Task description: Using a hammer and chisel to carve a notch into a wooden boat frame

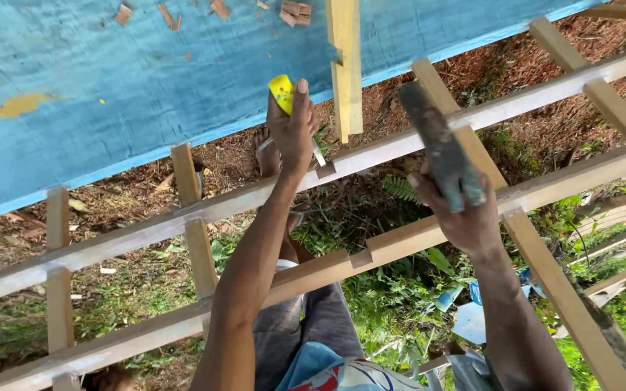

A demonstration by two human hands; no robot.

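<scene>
Chiselling at a joint looks to be the step in hand, judging from the head view. The left hand (293, 130) is wrapped closed around the yellow handle of a chisel (282, 93), whose blade (318, 153) angles down to a notch in the pale wooden rail (371, 156) of a lattice frame (197, 246). The right hand (465, 217) is clenched around a grey, worn mallet-like tool (440, 145), held raised just beside the chisel and apart from it. A yellow-painted upright batten (346, 65) stands just behind the notch, against a blue board (124, 80) scattered with wood chips (295, 11). Any strike would call for the blade staying seated in the notch and a blow landing squarely on the handle's end.
</scene>
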